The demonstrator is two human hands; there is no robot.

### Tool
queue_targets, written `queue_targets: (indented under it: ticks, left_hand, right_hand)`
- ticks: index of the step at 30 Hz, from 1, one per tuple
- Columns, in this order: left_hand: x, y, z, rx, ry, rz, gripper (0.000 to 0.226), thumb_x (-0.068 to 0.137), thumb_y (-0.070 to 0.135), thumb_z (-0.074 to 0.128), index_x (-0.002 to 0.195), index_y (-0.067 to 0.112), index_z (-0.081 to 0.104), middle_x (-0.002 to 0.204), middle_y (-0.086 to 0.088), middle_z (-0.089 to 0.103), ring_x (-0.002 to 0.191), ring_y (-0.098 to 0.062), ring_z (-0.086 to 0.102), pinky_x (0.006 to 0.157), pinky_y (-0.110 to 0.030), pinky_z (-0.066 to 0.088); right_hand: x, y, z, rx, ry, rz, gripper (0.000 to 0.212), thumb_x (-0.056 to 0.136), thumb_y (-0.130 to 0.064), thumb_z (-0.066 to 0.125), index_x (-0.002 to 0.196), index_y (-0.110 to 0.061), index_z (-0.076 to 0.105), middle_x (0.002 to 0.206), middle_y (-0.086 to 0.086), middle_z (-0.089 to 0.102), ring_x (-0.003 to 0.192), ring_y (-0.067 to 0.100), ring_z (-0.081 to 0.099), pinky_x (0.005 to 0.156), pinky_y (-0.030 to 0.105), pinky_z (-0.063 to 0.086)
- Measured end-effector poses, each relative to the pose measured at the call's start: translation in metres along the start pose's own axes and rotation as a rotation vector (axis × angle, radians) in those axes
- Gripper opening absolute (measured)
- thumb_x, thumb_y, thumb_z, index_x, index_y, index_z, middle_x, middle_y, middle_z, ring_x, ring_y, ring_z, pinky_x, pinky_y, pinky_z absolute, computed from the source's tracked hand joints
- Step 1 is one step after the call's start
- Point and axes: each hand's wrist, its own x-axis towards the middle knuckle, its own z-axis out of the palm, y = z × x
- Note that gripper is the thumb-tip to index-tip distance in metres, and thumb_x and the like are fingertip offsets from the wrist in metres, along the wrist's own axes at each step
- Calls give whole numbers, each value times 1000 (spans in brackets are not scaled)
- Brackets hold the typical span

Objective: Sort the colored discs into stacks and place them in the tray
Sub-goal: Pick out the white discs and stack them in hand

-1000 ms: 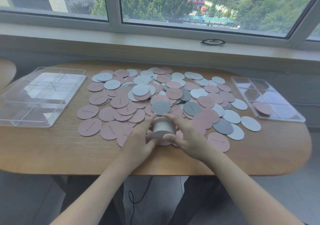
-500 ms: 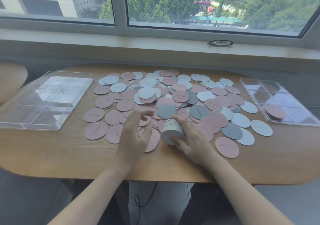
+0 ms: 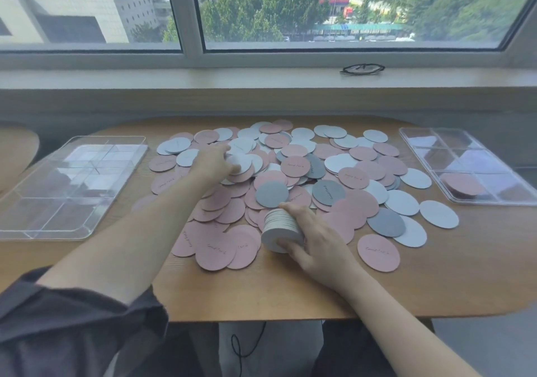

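Observation:
Pink, white and grey discs point(image 3: 293, 167) lie spread in an overlapping heap across the middle of the wooden table point(image 3: 261, 295). My right hand point(image 3: 316, 240) grips a thick stack of white discs point(image 3: 280, 228), tilted on its edge at the heap's near side. My left hand point(image 3: 213, 163) reaches into the far left of the heap, fingers resting on a white disc point(image 3: 242, 161); whether they pinch it is unclear. A clear divided tray point(image 3: 453, 170) at the right holds a pink stack point(image 3: 462, 183) in a near compartment. A second clear tray point(image 3: 66, 185) sits at the left.
The windowsill point(image 3: 261, 80) runs behind the table with a pair of glasses point(image 3: 361, 68) on it. A curved wooden edge point(image 3: 17, 150) shows at the far left. A dark cable point(image 3: 247, 344) hangs below the table's front edge.
My left hand let go of the white stack and moved forward and up into the far left of the heap. My right hand kept the stack, now tilted on edge.

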Motion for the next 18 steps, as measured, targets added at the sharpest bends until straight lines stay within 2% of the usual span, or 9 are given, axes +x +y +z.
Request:
queue_targets:
  ticks: [4,8,11,13,15,18]
  left_hand:
    - [1,4,3,36,25,15,65,80,29,79,139,20,53,134,-4,57,120,-27,55,102,-42,46]
    - [-3,4,3,-61,70,29,61,79,22,81,135,17,55,133,-10,50,121,-28,53,100,-39,45]
    - [-11,5,-1,-137,136,67,57,85,13,76,136,11,53,133,-11,51,120,-27,51,97,-34,42]
    - [-17,4,-5,-181,171,76,47,89,8,70,134,11,55,123,-8,55,113,-25,52,89,-31,41]
    - [-22,0,-9,-241,178,45,37,94,8,62,130,14,57,116,-4,58,104,-23,54,83,-31,41]
    - [-27,-9,-16,-358,186,34,31,95,10,56,123,16,63,117,-5,62,101,-23,57,80,-31,42]
  right_hand:
    - [1,0,0,-7,-2,-8,61,91,-29,65,145,-23,38,137,-6,53,115,14,53,92,26,41]
    - [1,0,0,-7,-2,-1,60,90,-29,65,144,-22,39,137,-5,54,114,15,54,92,28,42]
    - [1,0,0,-6,-5,12,61,90,-31,65,145,-24,38,138,-5,53,115,16,54,94,31,45]
    - [0,0,-1,-1,-5,18,62,89,-31,65,145,-25,37,138,-6,53,115,16,54,95,32,45]
    - [0,0,-1,8,-4,26,62,89,-30,65,145,-26,37,136,-6,54,114,16,54,94,31,45]
    - [0,-1,-2,9,-1,37,63,89,-29,66,144,-27,37,134,-6,55,112,16,55,92,29,44]
